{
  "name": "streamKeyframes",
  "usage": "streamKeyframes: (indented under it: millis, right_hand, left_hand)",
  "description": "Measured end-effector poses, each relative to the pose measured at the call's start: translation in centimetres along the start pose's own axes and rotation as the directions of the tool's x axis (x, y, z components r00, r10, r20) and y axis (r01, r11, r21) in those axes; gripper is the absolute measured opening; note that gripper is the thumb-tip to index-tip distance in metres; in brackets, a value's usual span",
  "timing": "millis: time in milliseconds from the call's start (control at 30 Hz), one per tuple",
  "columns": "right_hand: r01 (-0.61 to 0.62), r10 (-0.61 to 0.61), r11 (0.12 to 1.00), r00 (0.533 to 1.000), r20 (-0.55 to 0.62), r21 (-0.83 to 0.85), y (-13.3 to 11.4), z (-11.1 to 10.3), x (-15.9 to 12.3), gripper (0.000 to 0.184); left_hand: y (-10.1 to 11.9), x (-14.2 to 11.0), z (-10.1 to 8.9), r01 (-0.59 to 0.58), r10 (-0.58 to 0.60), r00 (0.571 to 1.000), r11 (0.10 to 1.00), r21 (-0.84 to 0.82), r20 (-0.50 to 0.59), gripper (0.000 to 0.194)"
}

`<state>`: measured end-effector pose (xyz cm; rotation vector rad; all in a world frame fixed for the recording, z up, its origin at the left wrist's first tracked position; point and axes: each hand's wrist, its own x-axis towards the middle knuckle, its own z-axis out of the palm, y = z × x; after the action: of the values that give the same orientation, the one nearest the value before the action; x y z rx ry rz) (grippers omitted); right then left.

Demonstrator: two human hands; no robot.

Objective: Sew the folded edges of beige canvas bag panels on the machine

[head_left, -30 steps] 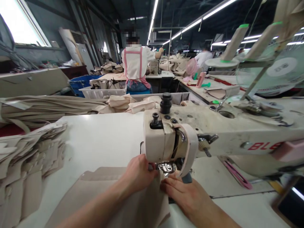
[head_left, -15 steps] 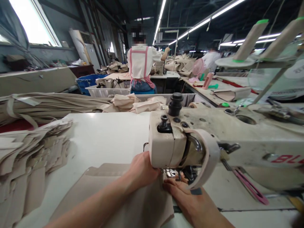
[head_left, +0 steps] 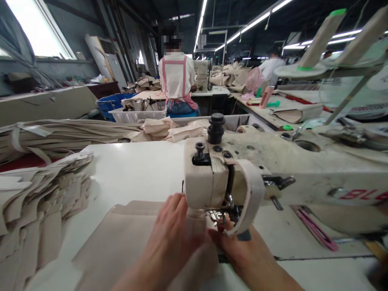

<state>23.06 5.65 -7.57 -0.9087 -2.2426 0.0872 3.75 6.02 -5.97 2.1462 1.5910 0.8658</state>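
Note:
A beige fabric piece (head_left: 130, 230) lies on the white sewing table, its right edge at the presser foot (head_left: 214, 215) of a sewing machine (head_left: 201, 184). My left hand (head_left: 171, 234) rests flat on the fabric, left of the machine head, with fingers stretched forward; its thumb side is blurred. Just right of the presser foot, my right hand (head_left: 242, 252) has thumb and fingers closed at the fabric's edge. The machine's pale curved guard (head_left: 254, 194) partly covers those fingers.
Stacked beige fabric strips (head_left: 45, 210) lie at the left. Pink-handled thread snips (head_left: 317, 230) rest on the machine bed at right. Thread cones (head_left: 323, 40) stand above the machine. Ahead, a person in a pink-strapped apron (head_left: 176, 76) sits beside a white crate (head_left: 136, 115).
My left hand has drawn back from beside the needle and turned its fingers forward. My right hand's fingers have curled in more. The view has shifted slightly, and the person ahead has lowered an arm.

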Motion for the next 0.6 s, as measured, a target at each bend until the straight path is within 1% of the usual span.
streamKeyframes:
  millis: [33, 67, 100, 133, 167, 200, 233, 267, 300, 333, 367, 400, 500, 600]
  right_hand:
    - [-0.028, 0.028, 0.999, 0.999, 0.023, 0.027, -0.1, -0.2, -0.1, 0.029]
    - [-0.07, 0.066, 0.995, 0.996, 0.057, 0.076, -0.3, -0.3, -0.3, 0.03]
    - [-0.134, 0.12, 0.98, 0.988, 0.102, 0.146, -0.7, -0.5, -0.6, 0.03]
    - [-0.234, 0.201, 0.941, 0.968, 0.15, 0.244, -1.1, -0.5, -1.1, 0.028]
    - [-0.362, 0.31, 0.857, 0.931, 0.195, 0.367, -1.5, -0.4, -1.7, 0.026]
    - [-0.492, 0.426, 0.712, 0.87, 0.249, 0.501, -2.1, -0.1, -2.5, 0.025]
    - [-0.593, 0.536, 0.499, 0.784, 0.312, 0.632, -2.7, 0.2, -3.2, 0.032]
    - [-0.625, 0.609, 0.261, 0.697, 0.377, 0.736, -3.3, 0.6, -3.9, 0.042]
    - [-0.602, 0.644, 0.059, 0.633, 0.43, 0.796, -3.8, 1.0, -4.4, 0.052]
    - [-0.557, 0.658, -0.081, 0.593, 0.464, 0.826, -4.3, 1.4, -4.8, 0.058]
    - [-0.521, 0.659, -0.162, 0.575, 0.485, 0.838, -4.7, 1.7, -4.9, 0.06]
    - [-0.501, 0.661, -0.199, 0.566, 0.493, 0.842, -5.0, 1.8, -4.9, 0.06]
    - [-0.479, 0.685, -0.237, 0.534, 0.495, 0.845, -5.6, 1.9, -4.1, 0.052]
    - [-0.468, 0.728, -0.228, 0.5, 0.468, 0.854, -5.7, 2.1, -3.4, 0.045]
  left_hand:
    - [0.2, -1.2, 0.2, 0.028, -0.025, 0.999, 0.997, -0.065, 0.045, 0.053]
    - [0.4, -2.3, 0.5, 0.066, -0.054, 0.994, 0.99, -0.128, 0.095, 0.055]
    - [0.5, -3.2, 0.7, 0.107, -0.083, 0.987, 0.979, -0.175, 0.139, 0.053]
    - [0.5, -3.8, 0.9, 0.138, -0.103, 0.979, 0.97, -0.199, 0.173, 0.047]
    - [0.6, -4.1, 0.9, 0.148, -0.108, 0.975, 0.968, -0.205, 0.194, 0.041]
    - [0.5, -4.2, 0.9, 0.141, -0.098, 0.974, 0.968, -0.206, 0.206, 0.036]
    - [0.4, -4.2, 0.9, 0.117, -0.073, 0.975, 0.971, -0.208, 0.209, 0.033]
    - [0.4, -4.1, 0.8, 0.083, -0.039, 0.978, 0.973, -0.213, 0.206, 0.032]
    - [0.3, -3.9, 0.7, 0.048, -0.003, 0.98, 0.975, -0.219, 0.201, 0.031]
    - [0.2, -3.8, 0.5, 0.021, 0.023, 0.98, 0.974, -0.224, 0.195, 0.03]
    - [0.1, -3.8, 0.5, 0.008, 0.037, 0.98, 0.973, -0.229, 0.193, 0.031]
    - [0.0, -3.8, 0.4, 0.003, 0.045, 0.979, 0.971, -0.237, 0.197, 0.033]
    - [-0.1, -4.1, 0.5, -0.025, 0.081, 0.975, 0.965, -0.259, 0.208, 0.041]
    - [0.1, -4.6, 0.8, -0.082, 0.13, 0.977, 0.96, -0.267, 0.169, 0.036]
